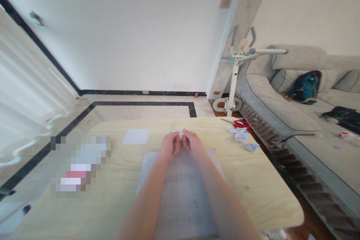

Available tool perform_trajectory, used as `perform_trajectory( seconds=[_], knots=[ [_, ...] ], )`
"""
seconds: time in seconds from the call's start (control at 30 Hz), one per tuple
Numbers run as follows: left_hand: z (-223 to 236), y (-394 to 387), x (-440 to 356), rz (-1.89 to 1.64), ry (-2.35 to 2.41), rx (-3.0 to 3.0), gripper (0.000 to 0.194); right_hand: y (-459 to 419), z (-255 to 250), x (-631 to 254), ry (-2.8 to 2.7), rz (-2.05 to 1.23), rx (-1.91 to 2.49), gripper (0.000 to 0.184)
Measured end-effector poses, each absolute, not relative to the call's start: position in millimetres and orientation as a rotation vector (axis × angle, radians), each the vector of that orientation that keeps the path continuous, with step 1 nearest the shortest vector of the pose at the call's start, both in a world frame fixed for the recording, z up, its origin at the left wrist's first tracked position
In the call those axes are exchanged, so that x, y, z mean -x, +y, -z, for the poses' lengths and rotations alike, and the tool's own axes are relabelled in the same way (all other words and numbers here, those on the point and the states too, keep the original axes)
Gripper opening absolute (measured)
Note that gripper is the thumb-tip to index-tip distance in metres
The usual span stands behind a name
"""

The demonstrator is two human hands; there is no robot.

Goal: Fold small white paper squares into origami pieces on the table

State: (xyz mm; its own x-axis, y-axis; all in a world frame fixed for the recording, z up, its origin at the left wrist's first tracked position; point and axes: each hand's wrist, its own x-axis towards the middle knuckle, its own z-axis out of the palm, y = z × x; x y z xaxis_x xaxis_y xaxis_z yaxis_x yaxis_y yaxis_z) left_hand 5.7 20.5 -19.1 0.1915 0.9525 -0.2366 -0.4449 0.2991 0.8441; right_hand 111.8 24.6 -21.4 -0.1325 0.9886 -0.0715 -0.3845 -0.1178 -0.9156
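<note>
At twelve o'clock on the table [120,180], your left hand [170,144] and right hand [192,144] curl inward, fingertips pinching a small white paper [180,133] by the far edge of the printed sheet [182,195]. The blank square [135,136] lies at ten o'clock; red-handled scissors [240,125] and folded papers [241,136] sit around two.

Looks like pale, wood-grained tabletop [261,195] with rounded corners. Bears a flat white sheet [135,136] toward the far left and a broad sheet covered in blurred markings [182,202] in the middle. Also carries red-handled scissors [241,124] near the far right edge, crumpled or folded white pieces [241,136] close by, and a pixelated patch [84,165] at left, contents unreadable.
</note>
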Motion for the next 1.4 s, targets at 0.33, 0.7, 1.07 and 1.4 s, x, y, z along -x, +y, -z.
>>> perform_trajectory(
  seconds=[0.33, 0.7, 1.07, 1.4],
  knots=[
    [18.4, 21.0, -6.4, -1.108, 0.888, -0.648, 0.037, 25.6, 19.9, -111.1, -0.864, -1.576, 0.962, 0.047],
    [15.4, 20.7, -5.7, -1.110, 0.874, -0.626, 0.037, 26.6, 23.8, -112.3, -0.892, -1.571, 0.961, 0.045],
    [18.3, 20.7, -5.5, -1.113, 0.885, -0.706, 0.039, 23.5, 21.0, -105.3, -1.012, -1.426, 1.079, 0.042],
    [19.5, 19.2, -6.1, -1.134, 0.887, -0.749, 0.038, 22.0, 18.8, -108.1, -1.063, -1.439, 1.015, 0.025]
  ],
)
